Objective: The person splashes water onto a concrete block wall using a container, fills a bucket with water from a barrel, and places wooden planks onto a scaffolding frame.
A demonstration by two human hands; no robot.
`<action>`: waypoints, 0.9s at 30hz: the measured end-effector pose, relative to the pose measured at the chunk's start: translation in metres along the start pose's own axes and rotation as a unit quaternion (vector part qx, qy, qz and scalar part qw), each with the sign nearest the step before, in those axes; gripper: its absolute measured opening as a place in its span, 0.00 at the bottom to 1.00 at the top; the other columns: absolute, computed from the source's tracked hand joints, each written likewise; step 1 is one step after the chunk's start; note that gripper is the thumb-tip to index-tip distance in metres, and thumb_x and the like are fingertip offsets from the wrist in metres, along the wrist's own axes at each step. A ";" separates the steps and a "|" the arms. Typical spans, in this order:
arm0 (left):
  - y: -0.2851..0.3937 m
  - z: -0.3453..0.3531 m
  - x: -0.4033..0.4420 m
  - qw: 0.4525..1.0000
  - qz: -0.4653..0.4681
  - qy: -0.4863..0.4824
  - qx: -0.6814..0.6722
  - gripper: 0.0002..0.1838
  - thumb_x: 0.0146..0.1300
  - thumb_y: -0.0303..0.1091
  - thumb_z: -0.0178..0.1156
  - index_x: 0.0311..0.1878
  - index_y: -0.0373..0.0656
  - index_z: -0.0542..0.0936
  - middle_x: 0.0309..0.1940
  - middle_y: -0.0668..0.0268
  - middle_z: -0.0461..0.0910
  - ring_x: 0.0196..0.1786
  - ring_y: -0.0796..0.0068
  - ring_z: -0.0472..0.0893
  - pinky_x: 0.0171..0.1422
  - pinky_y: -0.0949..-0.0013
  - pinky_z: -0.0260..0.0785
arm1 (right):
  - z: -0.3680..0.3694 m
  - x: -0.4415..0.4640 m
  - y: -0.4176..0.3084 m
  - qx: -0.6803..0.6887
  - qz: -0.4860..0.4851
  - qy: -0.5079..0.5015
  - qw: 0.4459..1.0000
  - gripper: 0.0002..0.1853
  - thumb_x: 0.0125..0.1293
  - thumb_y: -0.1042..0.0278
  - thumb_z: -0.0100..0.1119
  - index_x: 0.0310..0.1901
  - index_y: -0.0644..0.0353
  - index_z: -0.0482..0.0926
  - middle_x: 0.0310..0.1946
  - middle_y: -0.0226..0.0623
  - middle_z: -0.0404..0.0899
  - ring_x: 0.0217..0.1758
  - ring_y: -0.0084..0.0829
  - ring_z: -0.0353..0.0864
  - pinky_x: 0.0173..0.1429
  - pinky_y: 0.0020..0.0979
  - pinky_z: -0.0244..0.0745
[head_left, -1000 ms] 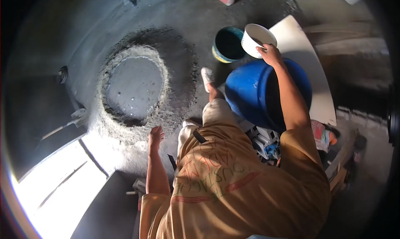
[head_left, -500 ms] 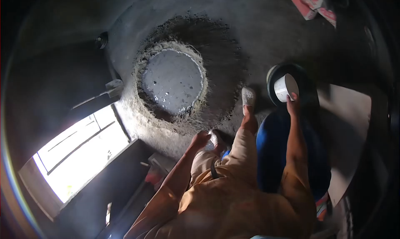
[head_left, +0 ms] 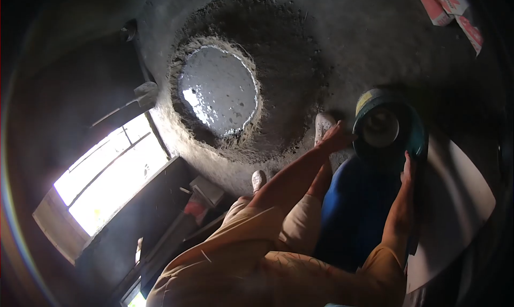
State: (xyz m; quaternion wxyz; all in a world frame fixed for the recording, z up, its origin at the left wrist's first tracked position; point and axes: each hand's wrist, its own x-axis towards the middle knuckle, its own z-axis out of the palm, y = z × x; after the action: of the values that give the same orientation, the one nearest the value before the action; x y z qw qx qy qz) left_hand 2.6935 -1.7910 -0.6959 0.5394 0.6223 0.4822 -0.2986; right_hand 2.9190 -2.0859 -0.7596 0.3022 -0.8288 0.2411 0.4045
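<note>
A dark green bucket (head_left: 416, 131) with a yellow patch on its outside stands by my right foot, its mouth turned partly toward me. Inside it sits a round white container (head_left: 395, 126), seen from above; its contents are too dim to make out. At the bucket's near right side, my right hand (head_left: 408, 170) has its fingers up against the wall. My left hand (head_left: 338, 138) reaches across my body to the bucket's left rim, fingers stretched out; whether it touches is unclear. Left of my feet lies a ring of grey mix (head_left: 250, 141) around a pool of grey liquid (head_left: 219, 87).
A blue drum (head_left: 348, 205) stands close at my right leg, beside a pale curved sheet (head_left: 455, 194). Red-and-white bags (head_left: 450, 7) lie far right. At left are a bright window opening (head_left: 110, 173), boards and a shovel-like blade (head_left: 145, 93).
My right hand has let go of the white container, now in the bucket, and moved to the bucket's side. My left hand has come from near my left foot to the bucket.
</note>
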 end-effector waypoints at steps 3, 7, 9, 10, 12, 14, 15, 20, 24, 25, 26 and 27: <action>-0.008 0.030 0.047 0.999 0.022 0.014 0.022 0.46 0.50 0.58 0.68 0.60 0.31 0.64 0.52 0.42 0.75 0.57 0.47 0.76 0.59 0.54 0.70 | -0.008 0.055 0.052 0.017 -0.033 -0.002 0.999 0.29 0.64 0.57 0.60 0.62 0.66 0.70 0.59 0.42 0.72 0.62 0.37 0.69 0.67 0.36 0.58; 0.027 0.027 0.062 0.997 -0.062 -0.022 -0.045 0.42 0.54 0.53 0.64 0.60 0.28 0.62 0.50 0.39 0.76 0.57 0.44 0.76 0.59 0.52 0.70 | -0.015 0.047 0.054 -0.108 -0.091 0.020 0.990 0.27 0.65 0.57 0.57 0.59 0.68 0.71 0.55 0.48 0.75 0.58 0.42 0.73 0.63 0.39 0.64; 0.006 0.029 0.079 0.998 -0.044 -0.016 -0.029 0.38 0.56 0.49 0.61 0.59 0.28 0.63 0.49 0.39 0.76 0.56 0.44 0.77 0.58 0.52 0.70 | -0.012 0.037 0.054 -0.163 -0.159 0.023 0.974 0.23 0.66 0.59 0.57 0.54 0.70 0.74 0.52 0.46 0.76 0.55 0.40 0.74 0.60 0.38 0.66; 0.002 0.024 0.079 0.999 -0.030 -0.010 -0.006 0.34 0.58 0.46 0.59 0.58 0.28 0.64 0.48 0.39 0.77 0.55 0.44 0.77 0.58 0.52 0.71 | -0.011 0.029 0.049 -0.182 -0.140 0.016 0.973 0.24 0.66 0.58 0.56 0.52 0.72 0.74 0.51 0.51 0.77 0.53 0.43 0.75 0.59 0.39 0.67; 0.001 0.008 0.077 1.000 -0.030 -0.008 0.006 0.28 0.59 0.41 0.56 0.56 0.29 0.66 0.46 0.39 0.78 0.53 0.43 0.79 0.56 0.53 0.72 | -0.008 0.020 0.045 -0.273 -0.194 0.011 0.942 0.25 0.66 0.55 0.55 0.51 0.74 0.75 0.49 0.56 0.78 0.52 0.48 0.76 0.58 0.40 0.68; 0.000 -0.014 0.069 0.999 -0.042 0.004 0.013 0.20 0.63 0.34 0.50 0.54 0.29 0.72 0.49 0.40 0.77 0.55 0.46 0.79 0.56 0.53 0.73 | 0.000 0.000 0.019 -0.295 -0.222 0.014 0.929 0.25 0.66 0.54 0.54 0.50 0.75 0.75 0.49 0.60 0.77 0.53 0.53 0.75 0.58 0.43 0.68; -0.007 -0.026 0.056 0.999 -0.044 0.012 0.005 0.20 0.63 0.34 0.50 0.54 0.29 0.72 0.49 0.40 0.77 0.55 0.46 0.79 0.56 0.53 0.73 | 0.006 -0.018 0.005 -0.313 -0.238 0.015 0.919 0.26 0.67 0.53 0.53 0.49 0.75 0.75 0.49 0.63 0.76 0.54 0.58 0.75 0.58 0.45 0.68; -0.082 -0.062 -0.033 0.997 0.028 0.044 -0.055 0.14 0.61 0.35 0.52 0.37 0.32 0.80 0.35 0.43 0.80 0.44 0.48 0.83 0.44 0.53 0.76 | 0.033 -0.105 -0.055 -0.399 -0.372 -0.039 0.837 0.28 0.64 0.52 0.53 0.45 0.79 0.76 0.43 0.66 0.77 0.51 0.59 0.77 0.53 0.47 0.71; -0.180 -0.062 -0.093 0.987 0.081 0.122 -0.072 0.16 0.62 0.40 0.52 0.36 0.35 0.80 0.28 0.48 0.81 0.41 0.48 0.83 0.43 0.53 0.75 | 0.078 -0.216 -0.111 -0.549 -0.244 -0.104 0.793 0.30 0.61 0.47 0.54 0.44 0.75 0.75 0.40 0.62 0.78 0.49 0.57 0.77 0.52 0.48 0.70; -0.211 -0.062 -0.113 0.978 0.119 0.156 -0.063 0.18 0.62 0.43 0.52 0.36 0.34 0.79 0.33 0.46 0.82 0.44 0.48 0.82 0.45 0.52 0.75 | 0.097 -0.257 -0.110 -0.490 -0.330 -0.093 0.802 0.29 0.59 0.47 0.54 0.38 0.75 0.75 0.35 0.61 0.78 0.45 0.57 0.79 0.48 0.50 0.71; -0.246 -0.058 -0.133 0.971 0.131 0.200 -0.019 0.19 0.65 0.44 0.49 0.47 0.40 0.78 0.37 0.48 0.79 0.47 0.47 0.80 0.47 0.53 0.73 | 0.111 -0.300 -0.116 -0.496 -0.367 -0.102 0.780 0.28 0.58 0.48 0.54 0.33 0.76 0.75 0.30 0.61 0.78 0.41 0.59 0.80 0.44 0.51 0.71; -0.270 -0.065 -0.159 0.970 0.007 0.189 -0.156 0.24 0.60 0.49 0.55 0.46 0.35 0.77 0.47 0.43 0.79 0.54 0.46 0.78 0.54 0.52 0.70 | 0.128 -0.340 -0.121 -0.500 -0.371 -0.134 0.771 0.28 0.56 0.49 0.54 0.30 0.77 0.75 0.29 0.63 0.78 0.39 0.60 0.80 0.42 0.52 0.70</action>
State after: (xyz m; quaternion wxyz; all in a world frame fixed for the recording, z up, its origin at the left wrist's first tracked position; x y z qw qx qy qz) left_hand 2.3779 -1.7859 -0.6423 0.5313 0.5786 0.6118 -0.0931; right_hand 2.7403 -1.8594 -0.5077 0.0012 -0.8257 -0.3638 0.4312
